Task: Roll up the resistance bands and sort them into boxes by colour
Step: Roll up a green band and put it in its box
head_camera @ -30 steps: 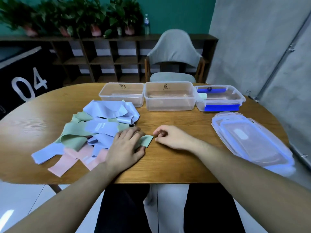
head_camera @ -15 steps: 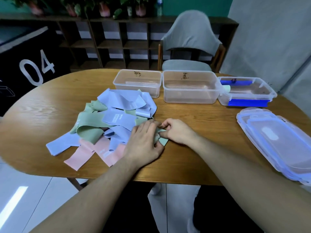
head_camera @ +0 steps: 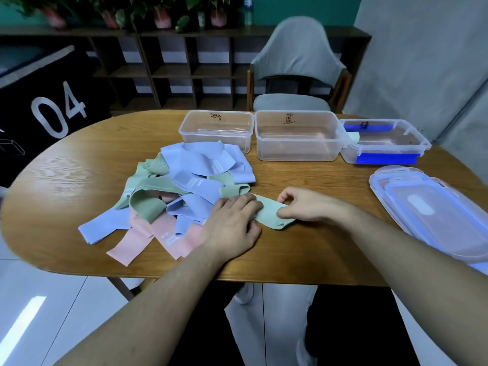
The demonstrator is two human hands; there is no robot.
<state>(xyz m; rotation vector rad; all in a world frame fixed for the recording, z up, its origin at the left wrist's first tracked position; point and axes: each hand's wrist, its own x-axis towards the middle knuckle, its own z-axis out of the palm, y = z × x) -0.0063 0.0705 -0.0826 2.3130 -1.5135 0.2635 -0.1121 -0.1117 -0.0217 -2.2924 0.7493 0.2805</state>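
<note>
Wooden table [head_camera: 303, 249]: left hand [head_camera: 232, 223] lies flat, pinning a green resistance band [head_camera: 269, 213] at the band pile's [head_camera: 182, 191] near-right edge so it can't slide, while right hand [head_camera: 303, 204] pinches its free end, probably starting the roll.

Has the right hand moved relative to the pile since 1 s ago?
Yes. The right hand has closed in leftward toward the pile of bands and now pinches the green band, whose end the left hand presses flat.
</note>
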